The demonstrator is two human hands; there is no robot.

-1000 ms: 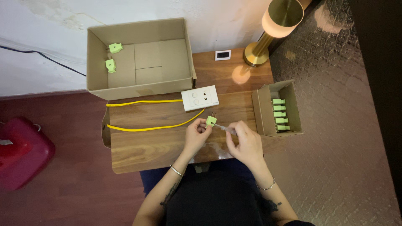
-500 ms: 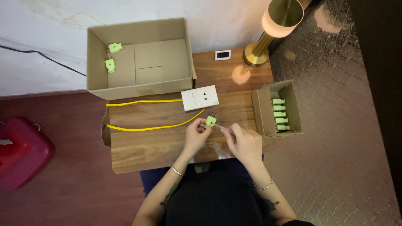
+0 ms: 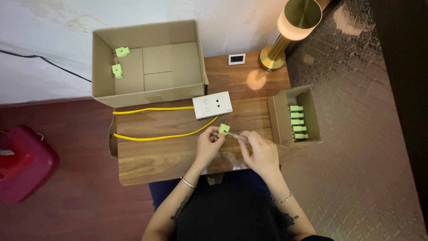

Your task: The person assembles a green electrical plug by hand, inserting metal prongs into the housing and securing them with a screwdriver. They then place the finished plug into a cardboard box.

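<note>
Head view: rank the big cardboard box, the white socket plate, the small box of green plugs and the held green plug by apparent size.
1. Big box
2. Small box
3. Socket plate
4. Held plug, in the left hand

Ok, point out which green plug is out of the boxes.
The green plug pinched in the left hand, over the wooden table. The rest lie in the large box or stand in the small box.

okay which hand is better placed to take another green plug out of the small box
Right, probably. The right hand is nearer the small cardboard box holding the row of green plugs. The left hand pinches a green plug on the yellow cable. The right holds a thin tool, though.
</note>
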